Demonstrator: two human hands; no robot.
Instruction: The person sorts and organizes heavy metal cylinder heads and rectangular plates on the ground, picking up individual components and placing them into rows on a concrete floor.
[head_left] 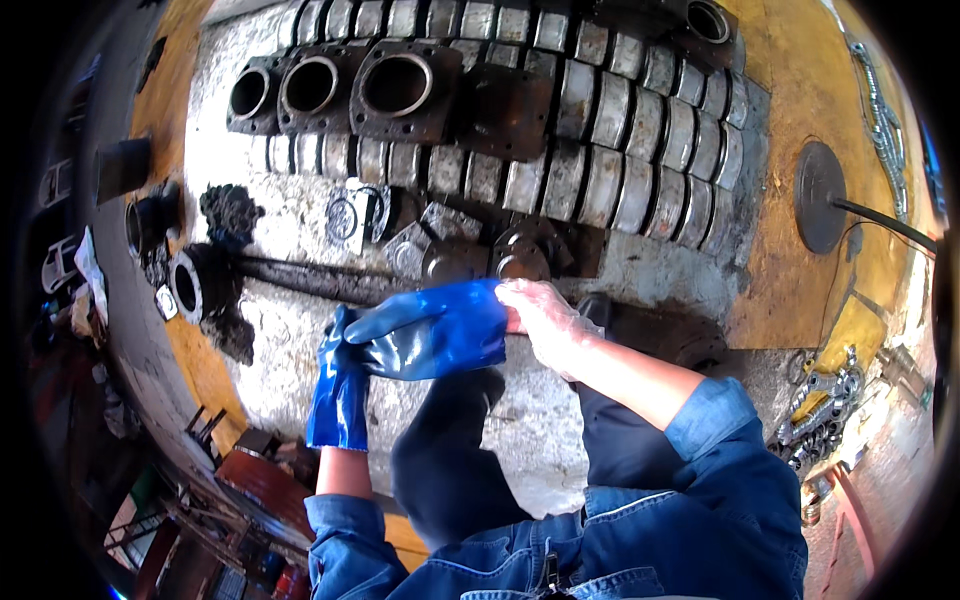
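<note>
A glossy blue rubber glove (pixel 440 325) stretches between my two hands, above my knees. My left hand (pixel 340 368), itself in a matching blue rubber glove, closes on the finger end of the loose one. Its cuff end is pinched by my right hand (pixel 553 322), which wears a thin clear plastic glove. Some of my right fingers are hidden at the cuff. Just beyond the hands lie greasy round metal parts (pixel 522 262) and a long dark shaft (pixel 310 278).
Flanged metal cylinders (pixel 395 85) sit over rows of curved metal pieces (pixel 610 110) at the back. A black ring-ended part (pixel 190 283) lies left. On the right are a round disc with a rod (pixel 820 197) and a pile of metal fittings (pixel 825 400).
</note>
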